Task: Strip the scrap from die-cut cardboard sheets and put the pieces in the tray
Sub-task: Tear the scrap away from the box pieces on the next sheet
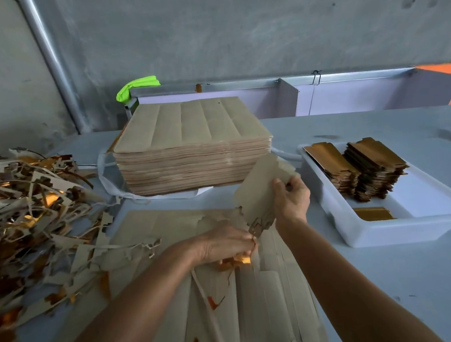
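The right hand [289, 200] grips a lifted die-cut piece [261, 192]; the left hand [225, 243] pinches scrap [256, 229] at its lower end, just left of the tray [388, 234]. Best to tear along the cut while bracing close.

The left hand [222, 243] is hiding its own fingertips and grip on the scrap [233, 261]; the frame edge is cutting off the scrap pile [23, 215].

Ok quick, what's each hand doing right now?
Left hand: pinching scrap.
Right hand: holding a cardboard piece.
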{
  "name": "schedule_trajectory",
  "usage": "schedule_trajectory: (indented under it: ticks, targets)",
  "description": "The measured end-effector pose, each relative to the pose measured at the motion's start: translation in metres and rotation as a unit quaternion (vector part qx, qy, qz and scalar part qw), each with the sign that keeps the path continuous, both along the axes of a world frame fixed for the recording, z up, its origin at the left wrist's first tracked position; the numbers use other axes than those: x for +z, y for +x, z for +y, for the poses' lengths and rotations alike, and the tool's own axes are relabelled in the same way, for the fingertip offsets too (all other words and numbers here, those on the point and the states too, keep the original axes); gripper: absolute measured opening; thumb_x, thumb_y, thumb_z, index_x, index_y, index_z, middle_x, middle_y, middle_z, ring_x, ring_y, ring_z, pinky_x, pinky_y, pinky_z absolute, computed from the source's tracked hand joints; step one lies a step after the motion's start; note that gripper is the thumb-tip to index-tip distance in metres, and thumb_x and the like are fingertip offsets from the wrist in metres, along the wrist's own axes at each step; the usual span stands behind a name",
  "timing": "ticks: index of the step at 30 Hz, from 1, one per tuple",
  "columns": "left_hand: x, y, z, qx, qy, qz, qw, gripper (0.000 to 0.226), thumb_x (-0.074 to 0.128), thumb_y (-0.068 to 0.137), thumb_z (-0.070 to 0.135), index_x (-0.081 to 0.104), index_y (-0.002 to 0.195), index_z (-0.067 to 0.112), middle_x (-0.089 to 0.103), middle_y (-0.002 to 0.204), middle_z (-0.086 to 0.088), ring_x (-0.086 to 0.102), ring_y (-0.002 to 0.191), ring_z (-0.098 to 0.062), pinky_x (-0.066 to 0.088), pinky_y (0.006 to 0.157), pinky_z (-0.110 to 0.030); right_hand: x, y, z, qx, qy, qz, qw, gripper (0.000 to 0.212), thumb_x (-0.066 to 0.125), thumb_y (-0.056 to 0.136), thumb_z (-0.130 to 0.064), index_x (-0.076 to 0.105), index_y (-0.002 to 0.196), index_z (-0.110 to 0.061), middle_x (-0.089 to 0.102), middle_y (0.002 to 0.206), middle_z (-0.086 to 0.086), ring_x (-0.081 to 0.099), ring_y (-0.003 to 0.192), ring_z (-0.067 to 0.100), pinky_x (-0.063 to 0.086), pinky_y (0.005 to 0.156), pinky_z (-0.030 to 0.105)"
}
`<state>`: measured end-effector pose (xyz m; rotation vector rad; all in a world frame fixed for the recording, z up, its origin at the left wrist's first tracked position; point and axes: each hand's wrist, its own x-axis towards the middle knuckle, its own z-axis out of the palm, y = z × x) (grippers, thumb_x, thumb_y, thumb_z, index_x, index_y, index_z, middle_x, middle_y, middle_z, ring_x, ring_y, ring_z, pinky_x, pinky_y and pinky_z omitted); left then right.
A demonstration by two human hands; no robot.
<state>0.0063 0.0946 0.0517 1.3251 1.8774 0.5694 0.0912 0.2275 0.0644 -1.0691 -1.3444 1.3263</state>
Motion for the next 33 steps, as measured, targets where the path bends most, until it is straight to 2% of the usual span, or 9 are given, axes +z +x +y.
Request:
schedule_trajectory:
  ticks: [5,8,11,15,20,23,26,30,33]
  targets:
    - [0.005,0.004,-0.01,0.053,-0.004,-0.17,0.984,0.059,0.017,0.099,0.043,0.061,0.117,0.008,0.066,0.11,-0.017,0.051,0.086,-0.023,0.039,0.067,-0.028,-0.004,0.002,-0.001,-0.026,-0.015,0.006,1.0,0.022,0.054,0.089,-0.013,0.05,0.069,-0.022,0.059,0.082,0.001,0.056,0.082,0.022,0.052,0.083,0.041]
    - [0.007,0.003,-0.017,0.082,0.016,-0.219,0.972,0.083,0.012,0.087,0.068,0.063,0.116,0.009,0.067,0.11,-0.018,0.058,0.09,-0.022,0.042,0.077,-0.031,-0.006,0.002,-0.001,-0.034,-0.023,0.002,0.999,0.023,0.054,0.089,-0.014,0.048,0.068,-0.022,0.06,0.087,0.004,0.056,0.083,0.022,0.052,0.084,0.042]
    - [0.007,0.012,-0.021,0.051,-0.02,-0.075,0.996,0.084,0.039,0.067,0.088,0.062,0.109,0.02,0.066,0.097,0.004,0.058,0.089,-0.012,0.044,0.071,-0.022,-0.007,0.0,-0.004,-0.029,-0.023,-0.002,0.999,0.02,0.054,0.09,-0.015,0.049,0.071,-0.02,0.058,0.086,0.002,0.056,0.084,0.022,0.051,0.083,0.041]
    - [-0.009,0.025,-0.022,-0.029,-0.06,0.19,0.98,0.07,0.078,0.064,0.058,0.053,0.118,0.021,0.055,0.106,0.008,0.052,0.093,-0.01,0.042,0.071,-0.021,-0.006,-0.003,-0.009,0.001,-0.011,0.011,1.0,0.009,0.053,0.089,-0.015,0.054,0.081,-0.011,0.055,0.079,0.0,0.052,0.078,0.019,0.048,0.074,0.036]
    - [-0.018,0.026,-0.026,-0.026,-0.009,0.214,0.977,0.024,0.078,0.074,0.029,0.06,0.087,0.019,0.062,0.093,-0.003,0.053,0.075,-0.014,0.038,0.063,-0.024,0.003,0.002,-0.005,-0.008,0.005,0.034,0.999,0.019,0.053,0.09,-0.015,0.053,0.094,0.004,0.054,0.082,0.006,0.047,0.073,0.018,0.046,0.068,0.034]
    - [-0.019,0.014,-0.033,-0.024,0.016,0.19,0.981,0.026,0.073,0.078,0.021,0.05,0.066,0.022,0.052,0.085,0.002,0.047,0.071,-0.011,0.037,0.065,-0.026,0.014,0.014,0.009,-0.043,0.023,0.03,0.998,0.023,0.05,0.092,-0.015,0.05,0.098,0.007,0.051,0.083,0.009,0.045,0.076,0.021,0.045,0.072,0.039]
    - [-0.012,-0.003,-0.044,0.036,0.074,0.097,0.992,0.025,0.07,0.082,0.014,0.051,0.069,0.023,0.054,0.077,0.005,0.051,0.072,-0.009,0.042,0.07,-0.025,0.025,0.034,0.018,-0.065,0.082,-0.002,0.995,0.019,0.043,0.093,-0.01,0.048,0.106,0.003,0.047,0.081,0.0,0.044,0.078,0.015,0.041,0.062,0.023]
    - [0.004,-0.025,-0.049,0.112,0.17,0.029,0.979,0.021,0.072,0.08,0.007,0.055,0.075,0.017,0.059,0.075,0.003,0.058,0.072,-0.008,0.047,0.071,-0.023,0.024,0.058,0.005,0.084,0.124,-0.066,0.987,0.028,0.038,0.098,-0.017,0.054,0.12,-0.028,0.056,0.092,-0.002,0.054,0.081,0.016,0.045,0.068,0.029]
    - [0.011,-0.028,-0.046,0.109,0.201,0.016,0.973,0.02,0.071,0.081,0.007,0.054,0.074,0.015,0.057,0.072,0.003,0.056,0.068,-0.005,0.047,0.066,-0.019,0.021,0.06,-0.011,0.213,0.233,-0.234,0.919,0.042,0.039,0.095,0.001,0.053,0.129,-0.017,0.058,0.105,0.012,0.052,0.088,0.019,0.043,0.069,0.022]
